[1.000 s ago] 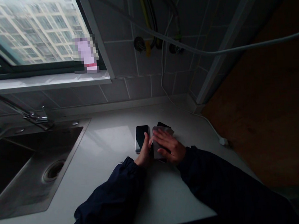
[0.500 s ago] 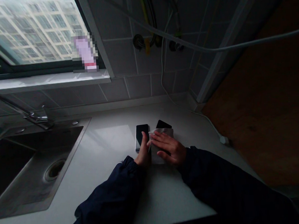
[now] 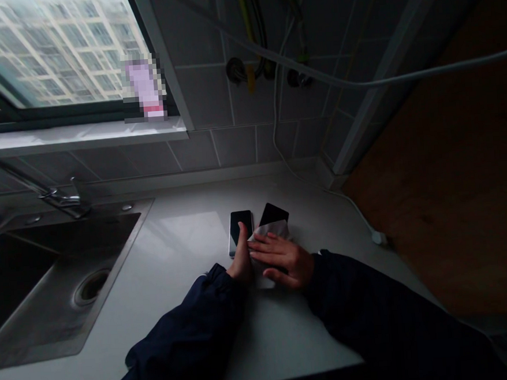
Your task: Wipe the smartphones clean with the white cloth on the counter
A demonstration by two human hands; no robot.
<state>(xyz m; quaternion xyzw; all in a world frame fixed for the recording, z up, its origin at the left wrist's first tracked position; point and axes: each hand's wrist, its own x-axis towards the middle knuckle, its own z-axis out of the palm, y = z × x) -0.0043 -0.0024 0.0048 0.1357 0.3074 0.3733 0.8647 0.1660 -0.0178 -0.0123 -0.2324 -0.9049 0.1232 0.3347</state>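
Head view — hands (image 3: 287, 259) at cloth (image 3: 277, 229) — purple item (image 3: 144, 85) pixelated.

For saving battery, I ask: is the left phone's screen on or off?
Looks off: the left phone lies face up, its visible front dark, nothing lit.

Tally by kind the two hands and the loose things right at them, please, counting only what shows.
Bare hands: 2 (left hand, right hand)
Flat, rectangular, phone-like slabs: 2 (silver-edged black slab, partly covered black slab)
Thin, pale, rumpled sheet, cloth or tissue, I can't tell which: 1
Total: 5
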